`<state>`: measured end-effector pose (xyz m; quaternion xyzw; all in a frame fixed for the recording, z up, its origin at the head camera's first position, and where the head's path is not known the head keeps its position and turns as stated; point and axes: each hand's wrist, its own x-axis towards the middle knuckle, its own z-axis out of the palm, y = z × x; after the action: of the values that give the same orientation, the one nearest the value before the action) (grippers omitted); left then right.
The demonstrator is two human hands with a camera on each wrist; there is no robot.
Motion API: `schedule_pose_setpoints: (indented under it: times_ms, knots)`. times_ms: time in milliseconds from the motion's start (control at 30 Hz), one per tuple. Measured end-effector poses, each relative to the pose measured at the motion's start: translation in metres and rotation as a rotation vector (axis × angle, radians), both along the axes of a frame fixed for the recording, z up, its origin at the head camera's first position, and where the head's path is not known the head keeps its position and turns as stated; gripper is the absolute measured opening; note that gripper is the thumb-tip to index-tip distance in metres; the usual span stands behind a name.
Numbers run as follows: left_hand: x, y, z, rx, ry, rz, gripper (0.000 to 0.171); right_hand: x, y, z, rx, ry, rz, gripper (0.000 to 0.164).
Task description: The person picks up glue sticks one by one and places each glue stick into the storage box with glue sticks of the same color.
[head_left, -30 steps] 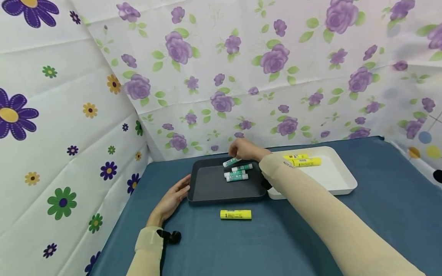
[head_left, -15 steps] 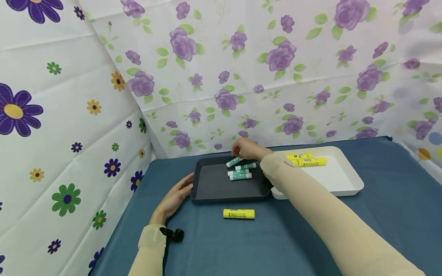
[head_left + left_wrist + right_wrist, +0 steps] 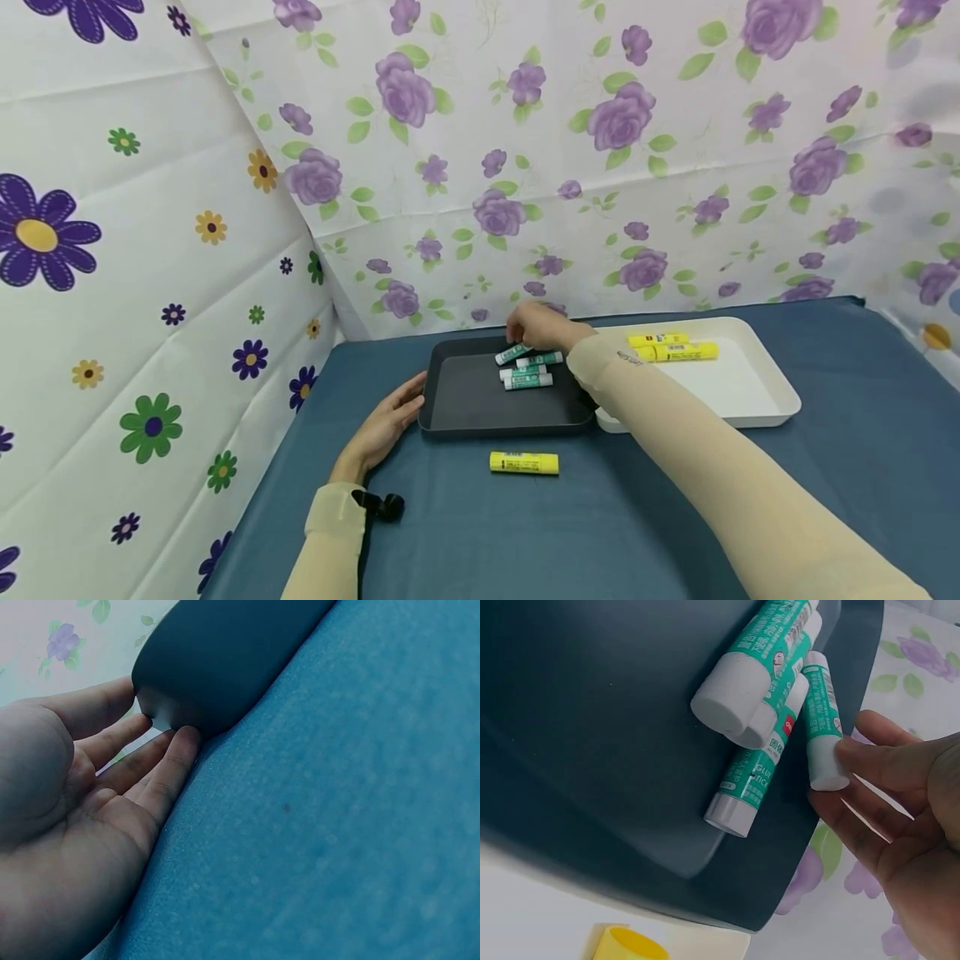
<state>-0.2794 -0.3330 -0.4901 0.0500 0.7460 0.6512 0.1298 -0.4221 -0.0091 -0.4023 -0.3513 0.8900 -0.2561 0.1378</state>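
Observation:
My right hand [image 3: 542, 327] pinches the white end of a green-and-white glue stick [image 3: 823, 724] between thumb and fingertips, at the far edge of the dark grey tray [image 3: 457, 400]. Beside it in the tray lie several more glue sticks of the same kind, including one labelled glue stick [image 3: 754, 776] and a nearer one [image 3: 528, 382]. With fairly straight fingers, my left hand [image 3: 386, 429] touches the tray's left side; in the left wrist view its fingertips [image 3: 185, 742] rest against the outer wall at the corner.
To the right, a white tray [image 3: 757, 392] stands against the grey one and holds several yellow tubes [image 3: 686, 352]. Another yellow tube [image 3: 523, 463] lies on the blue cloth [image 3: 465, 533] in front. Flower-printed sheets [image 3: 480, 167] rise behind and at the left.
The scene has shifted slightly rightward in the head view. Both hands keep their places at the grey tray, and the right hand still holds the glue stick at its far edge.

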Motion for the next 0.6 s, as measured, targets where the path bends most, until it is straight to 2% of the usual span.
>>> schedule_pose_setpoints:
  times_ms: [300,600]
  knots:
    - [0.0015,-0.0002,0.0011,-0.001,0.020,-0.004,0.058,0.0054,-0.0030,-0.0036,0.086,0.124,0.027,0.045]
    - [-0.0004,-0.0016,-0.0009,-0.001,0.027,-0.017,0.059,0.0072,-0.0035,-0.0046,0.115,0.138,0.014,0.046]
